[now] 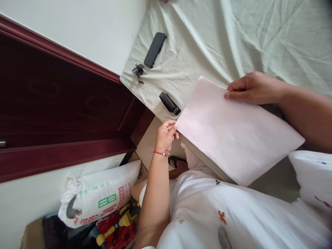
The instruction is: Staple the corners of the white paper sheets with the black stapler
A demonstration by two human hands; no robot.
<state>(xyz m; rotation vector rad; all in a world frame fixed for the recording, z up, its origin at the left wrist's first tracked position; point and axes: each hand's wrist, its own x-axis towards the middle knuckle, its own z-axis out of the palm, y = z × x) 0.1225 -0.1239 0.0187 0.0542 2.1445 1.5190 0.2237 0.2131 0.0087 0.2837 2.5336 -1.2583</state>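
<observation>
- Paper is pinched at a corner by the left hand, along an edge by the right hand, between them.
- Apparently it is being aligned; an even grip is called for next.

The left hand and right hand both pinch, the latter's partly hidden fingers seemingly curled.
</observation>
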